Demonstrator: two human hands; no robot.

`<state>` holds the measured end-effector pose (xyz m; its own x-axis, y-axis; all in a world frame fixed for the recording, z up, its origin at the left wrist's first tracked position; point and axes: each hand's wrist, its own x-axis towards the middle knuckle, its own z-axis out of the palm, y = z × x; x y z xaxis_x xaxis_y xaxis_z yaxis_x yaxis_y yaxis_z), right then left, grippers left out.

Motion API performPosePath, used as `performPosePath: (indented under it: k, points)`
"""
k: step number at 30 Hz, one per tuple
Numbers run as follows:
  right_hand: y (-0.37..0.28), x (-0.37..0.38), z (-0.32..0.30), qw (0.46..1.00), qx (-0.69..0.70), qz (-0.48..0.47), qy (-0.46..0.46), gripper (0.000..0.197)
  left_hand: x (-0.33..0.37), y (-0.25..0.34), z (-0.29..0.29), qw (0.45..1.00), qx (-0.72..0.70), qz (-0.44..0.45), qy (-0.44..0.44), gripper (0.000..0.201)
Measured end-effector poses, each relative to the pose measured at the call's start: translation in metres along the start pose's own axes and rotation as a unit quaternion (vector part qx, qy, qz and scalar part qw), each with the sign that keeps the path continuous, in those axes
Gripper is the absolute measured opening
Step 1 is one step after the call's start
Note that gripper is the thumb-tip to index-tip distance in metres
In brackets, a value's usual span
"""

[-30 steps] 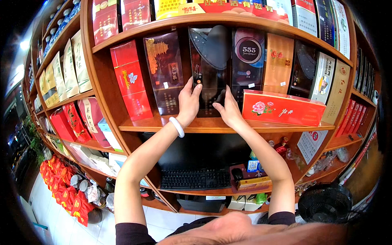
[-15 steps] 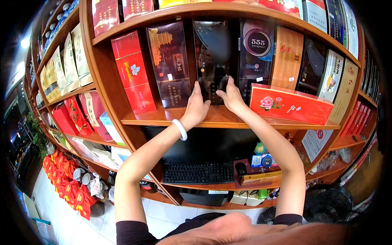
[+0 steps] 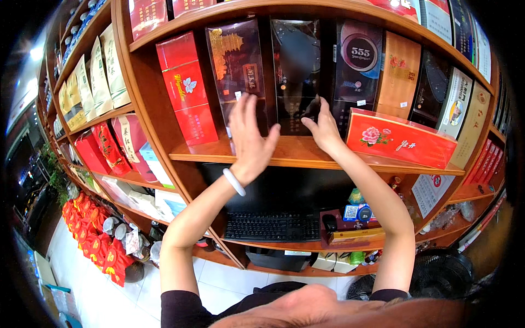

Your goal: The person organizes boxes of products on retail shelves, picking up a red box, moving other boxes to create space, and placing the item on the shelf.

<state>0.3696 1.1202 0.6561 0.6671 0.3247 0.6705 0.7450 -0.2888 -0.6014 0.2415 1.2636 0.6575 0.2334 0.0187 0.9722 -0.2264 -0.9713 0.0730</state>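
A black cigarette carton point(image 3: 298, 87) stands upright in the middle of the wooden shelf point(image 3: 290, 151). Beside its lower right edge is my right hand point(image 3: 326, 130), thumb and fingers apart; whether it touches the carton I cannot tell. My left hand point(image 3: 250, 139), with a white bangle point(image 3: 234, 182) at the wrist, is spread open before the maroon carton point(image 3: 234, 65) with a gold building on it. That hand covers part of the maroon carton's lower half. Neither hand holds anything.
A red carton point(image 3: 187, 90) stands farther left. To the right are a dark blue carton point(image 3: 355, 76), an orange carton point(image 3: 399, 76) and a red flowered carton point(image 3: 402, 143) lying on its long side. Below sit a keyboard point(image 3: 272, 226) and a dark monitor point(image 3: 290, 188). A black fan point(image 3: 444, 270) is lower right.
My left hand has moved off the black carton's side to the left and opened out in front of the maroon carton. My right hand stays by the black carton. The view has shifted slightly.
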Motion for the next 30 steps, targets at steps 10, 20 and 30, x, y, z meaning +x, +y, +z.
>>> performPosePath:
  k: [10, 20, 30]
  points:
    - [0.004, 0.001, -0.003, 0.998, 0.029, 0.029, -0.039, 0.075, 0.02, -0.02, 0.004, 0.989, 0.095, -0.117, 0.014, 0.106]
    - [0.009, -0.001, 0.0, 0.999, -0.007, 0.026, -0.026, 0.07, 0.025, -0.03, 0.013, 0.988, 0.076, -0.137, 0.017, 0.114]
    - [0.008, -0.001, 0.0, 0.998, -0.003, 0.045, -0.036, 0.065, 0.026, -0.028, 0.015, 0.989, 0.051, -0.132, 0.033, 0.113]
